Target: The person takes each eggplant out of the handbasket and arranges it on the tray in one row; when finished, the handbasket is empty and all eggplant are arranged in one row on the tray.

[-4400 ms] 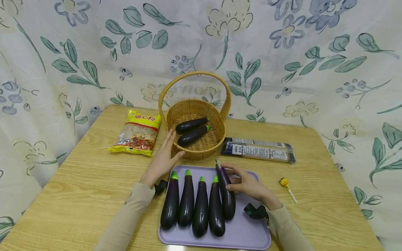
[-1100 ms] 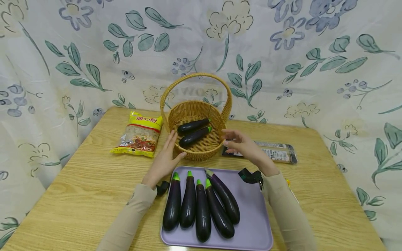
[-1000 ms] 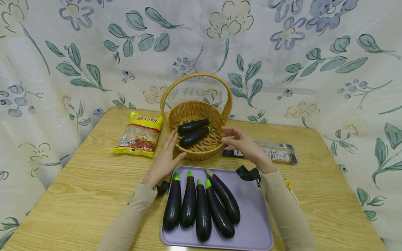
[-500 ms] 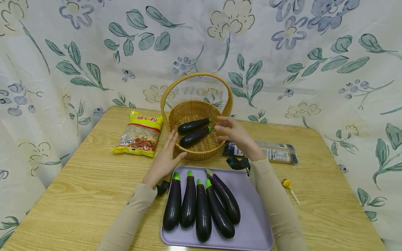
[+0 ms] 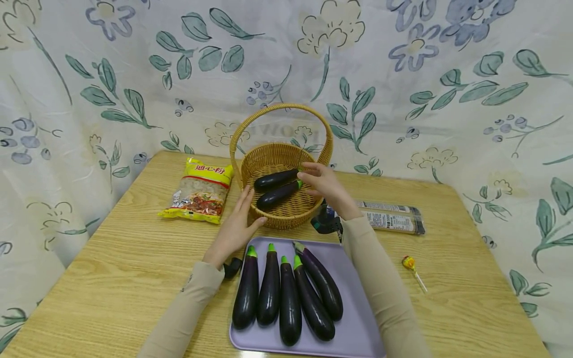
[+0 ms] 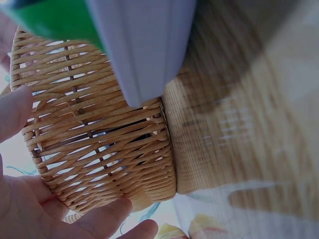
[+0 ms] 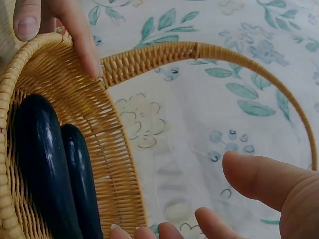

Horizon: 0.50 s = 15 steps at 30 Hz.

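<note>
A wicker basket with a tall handle holds two dark eggplants, their green stem ends toward the right. My left hand rests against the basket's front left side, fingers fairly straight; the left wrist view shows its fingertips along the woven wall. Over the basket's right side is my right hand, with fingertips close by the stems and nothing held. In the right wrist view, its thumb and fingers are spread apart. Nearer me, several more eggplants lie side by side on a lilac tray.
Left of the basket lies a yellow bag of pasta. On its right, partly behind my right wrist, is a long clear package with a label. A lollipop lies further right. A floral curtain hangs behind the table.
My right hand let go of an eggplant on the tray, then moved up and left over the basket to the stem ends. The tray's eggplants shifted slightly. My left hand stays at the basket.
</note>
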Tool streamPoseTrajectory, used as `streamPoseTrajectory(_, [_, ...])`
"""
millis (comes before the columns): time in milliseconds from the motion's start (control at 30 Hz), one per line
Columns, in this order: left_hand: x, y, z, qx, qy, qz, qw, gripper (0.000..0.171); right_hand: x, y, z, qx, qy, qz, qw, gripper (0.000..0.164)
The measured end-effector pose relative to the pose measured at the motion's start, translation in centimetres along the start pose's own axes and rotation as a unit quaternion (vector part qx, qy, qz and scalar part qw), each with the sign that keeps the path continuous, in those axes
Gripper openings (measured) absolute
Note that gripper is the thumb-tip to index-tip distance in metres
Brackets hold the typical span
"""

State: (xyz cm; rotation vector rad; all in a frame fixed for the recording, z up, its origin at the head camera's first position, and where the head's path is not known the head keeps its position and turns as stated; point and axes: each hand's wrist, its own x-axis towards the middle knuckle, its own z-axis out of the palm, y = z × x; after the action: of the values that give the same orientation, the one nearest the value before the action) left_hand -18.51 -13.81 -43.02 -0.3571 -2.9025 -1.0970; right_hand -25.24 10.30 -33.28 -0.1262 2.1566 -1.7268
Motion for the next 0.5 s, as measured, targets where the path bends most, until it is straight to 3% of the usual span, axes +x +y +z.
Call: streamPoseTrajectory(500, [0.1, 0.0, 0.0, -0.005, -0.004, -0.004, 1.0, 0.084, 2.3, 0.3, 1.9, -0.007, 0.021, 0.026, 0.999, 0.055])
